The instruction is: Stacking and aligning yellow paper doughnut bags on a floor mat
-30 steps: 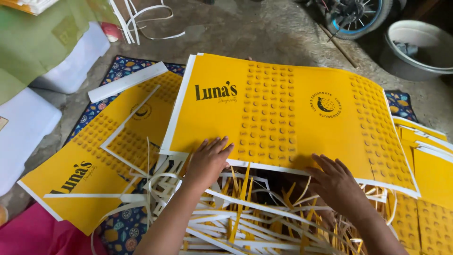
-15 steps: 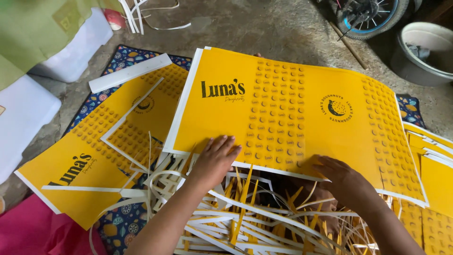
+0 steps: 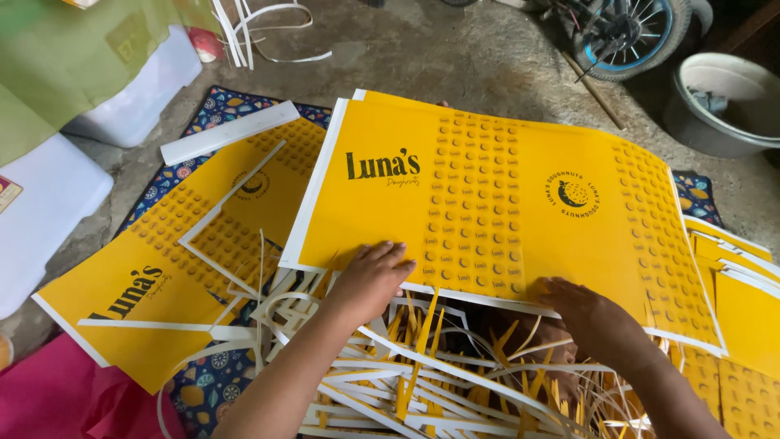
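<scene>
A large yellow printed cardboard sheet (image 3: 504,195) with a white border lies flat on top of a stack in front of me. My left hand (image 3: 370,280) rests palm down on its near edge, fingers together. Further right, my right hand (image 3: 589,313) presses on the same near edge, fingers bent over it. Neither hand lifts the sheet. Below both hands lies a tangled heap of white and yellow paper strips (image 3: 422,374).
More yellow sheets lie at the left (image 3: 162,268) and the right (image 3: 747,301) on a patterned mat (image 3: 207,110). White blocks (image 3: 41,211) stand at the left, a grey basin (image 3: 723,102) and a small bicycle wheel (image 3: 626,32) at the back right. Pink cloth (image 3: 49,398) lies near left.
My view has tilted down a little. Both hands have stayed on the sheet's near edge, with the right hand shifting slightly along it.
</scene>
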